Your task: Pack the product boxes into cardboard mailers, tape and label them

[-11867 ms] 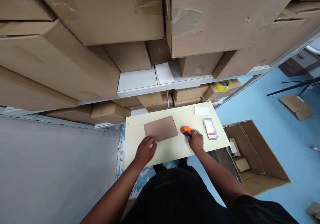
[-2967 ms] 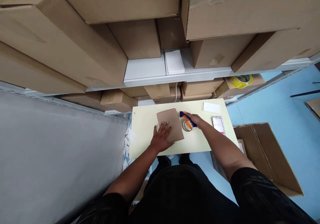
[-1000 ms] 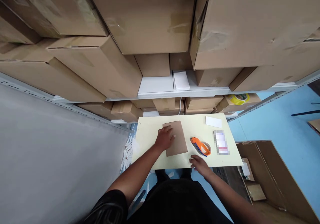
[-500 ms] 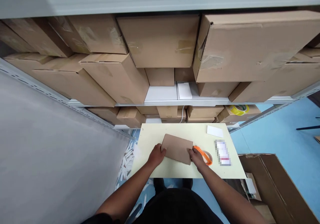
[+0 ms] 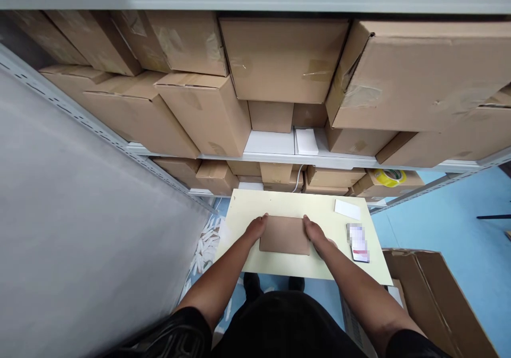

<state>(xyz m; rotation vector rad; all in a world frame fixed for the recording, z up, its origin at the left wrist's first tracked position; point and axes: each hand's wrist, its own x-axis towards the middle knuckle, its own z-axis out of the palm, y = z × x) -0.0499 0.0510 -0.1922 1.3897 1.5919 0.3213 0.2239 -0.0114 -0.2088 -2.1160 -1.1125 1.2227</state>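
A flat brown cardboard box (image 5: pixel 285 235) is held level above the pale yellow table (image 5: pixel 255 265); whether it touches the top I cannot tell. My left hand (image 5: pixel 256 227) grips its left edge, thumb at the far corner. At the opposite edge my right hand (image 5: pixel 315 231) is closed on the box in the same way. Beneath my right wrist the tape roll (image 5: pixel 332 243) is mostly covered, and its orange dispenser is hidden. Right of that hand lies a phone (image 5: pixel 359 243) with a blurred screen, and a white card (image 5: pixel 347 209) is farther back.
Shelves full of cardboard boxes (image 5: pixel 283 62) rise behind the table. Yellow tape (image 5: pixel 390 177) rests on a lower-shelf box. A large open carton (image 5: pixel 435 294) stands at right on the blue floor. White scraps (image 5: pixel 205 246) lie on the floor beside the left wall (image 5: pixel 80 230).
The box has turned from slanted to nearly straight. Both hands have moved up to its far corners, and my right arm now covers the orange tape dispenser. The camera view has shifted slightly.
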